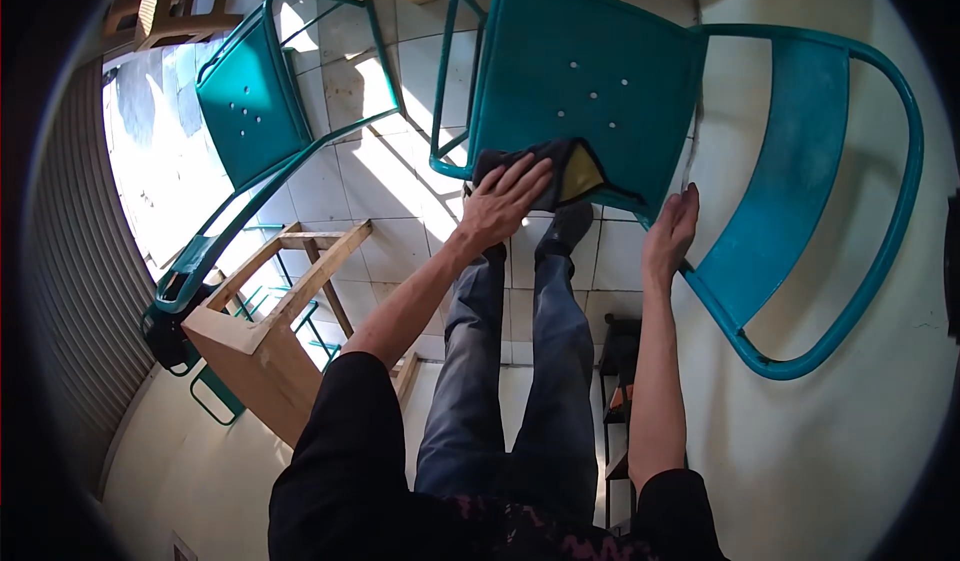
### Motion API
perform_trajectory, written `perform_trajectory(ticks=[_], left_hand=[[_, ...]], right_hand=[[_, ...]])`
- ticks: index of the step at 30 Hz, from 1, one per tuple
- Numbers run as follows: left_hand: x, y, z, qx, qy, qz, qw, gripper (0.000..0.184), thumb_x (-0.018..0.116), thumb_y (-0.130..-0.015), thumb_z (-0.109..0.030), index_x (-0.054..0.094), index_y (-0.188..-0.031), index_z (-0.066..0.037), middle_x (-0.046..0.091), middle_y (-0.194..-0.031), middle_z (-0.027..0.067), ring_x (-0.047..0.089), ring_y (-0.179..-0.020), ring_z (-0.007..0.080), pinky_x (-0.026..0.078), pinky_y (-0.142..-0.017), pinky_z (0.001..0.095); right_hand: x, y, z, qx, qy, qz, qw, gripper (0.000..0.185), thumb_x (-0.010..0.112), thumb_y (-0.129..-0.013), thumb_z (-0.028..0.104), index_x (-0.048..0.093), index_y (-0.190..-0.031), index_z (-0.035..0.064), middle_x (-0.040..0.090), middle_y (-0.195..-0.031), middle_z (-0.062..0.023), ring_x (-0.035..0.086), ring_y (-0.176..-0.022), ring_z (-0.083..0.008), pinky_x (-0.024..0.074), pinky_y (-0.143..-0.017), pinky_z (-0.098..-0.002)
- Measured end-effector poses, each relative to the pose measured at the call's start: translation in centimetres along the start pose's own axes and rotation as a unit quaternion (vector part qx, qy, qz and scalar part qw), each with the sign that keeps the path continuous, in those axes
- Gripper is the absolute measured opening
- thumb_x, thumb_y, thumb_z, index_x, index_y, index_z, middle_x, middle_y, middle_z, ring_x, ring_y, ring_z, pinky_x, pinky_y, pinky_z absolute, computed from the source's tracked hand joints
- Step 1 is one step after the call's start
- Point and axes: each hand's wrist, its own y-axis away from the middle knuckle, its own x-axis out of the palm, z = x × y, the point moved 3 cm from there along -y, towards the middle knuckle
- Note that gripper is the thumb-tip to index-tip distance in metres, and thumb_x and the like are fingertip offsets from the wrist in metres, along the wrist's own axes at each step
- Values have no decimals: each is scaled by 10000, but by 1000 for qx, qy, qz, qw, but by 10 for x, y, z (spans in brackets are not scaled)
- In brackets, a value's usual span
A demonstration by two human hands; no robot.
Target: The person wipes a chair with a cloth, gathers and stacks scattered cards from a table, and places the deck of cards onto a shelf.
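Observation:
A teal metal chair [640, 81] faces me, with several small holes in its seat and its backrest [790, 191] to the right. My left hand [508, 201] lies over a dark cloth [545, 166] with a yellowish underside, pressing it on the near left edge of the seat. At the near right corner, where the seat meets the backrest frame, my right hand [672, 231] is closed against the chair; part of its grip is hidden.
Another teal chair [250, 106] stands on the tiled floor to the left. Nearer are a wooden frame piece [265, 361] and a corrugated shutter [60, 261]. A dark rack [620, 361] stands beside my legs, along the pale wall [830, 441].

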Motion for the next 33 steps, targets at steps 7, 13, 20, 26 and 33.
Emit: perform_trajectory(ticks=[7,13,20,26,33], left_hand=[[-4,47,80,-113,115,-145,976,539,596,-858,-167,471,-1378,-94,448,-1442,100,416,-1334,268,325,-1087,388],[3,79,139,-367,485,-170,776,371,535,-973,-263,540,-1261,-29,609,-1163,132,585,-1037,182,457,-898,304],[-27,78,192,-412,631,-152,639,462,506,-989,-352,523,-1218,49,663,-1011,184,642,-939,309,484,-821,380],[22,-4,175,-339,467,-101,810,406,555,-955,-343,521,-1123,24,651,-889,282,617,-882,481,488,-745,481],[-10,-150,253,-303,428,-133,841,393,512,-966,-377,567,-1044,5,662,-885,264,658,-844,418,505,-714,455]], right_hand=[[49,6,34,-37,21,44,998,539,445,-1022,301,363,-1408,-68,440,-1399,-298,497,-1261,-383,410,-1029,-423],[106,9,61,-161,112,59,979,711,587,-948,364,313,-1426,-86,323,-1443,-363,387,-1337,-448,369,-1072,-465],[142,3,51,-51,406,192,892,1134,722,-787,542,124,-1434,-170,6,-1433,-500,107,-1356,-630,246,-1144,-515],[145,2,45,-76,410,166,894,1176,761,-745,541,127,-1417,-186,58,-1410,-517,172,-1320,-658,303,-1107,-554],[146,1,50,-49,403,192,893,1251,738,-766,554,-43,-1442,-151,-33,-1424,-507,51,-1331,-666,227,-1139,-554]])
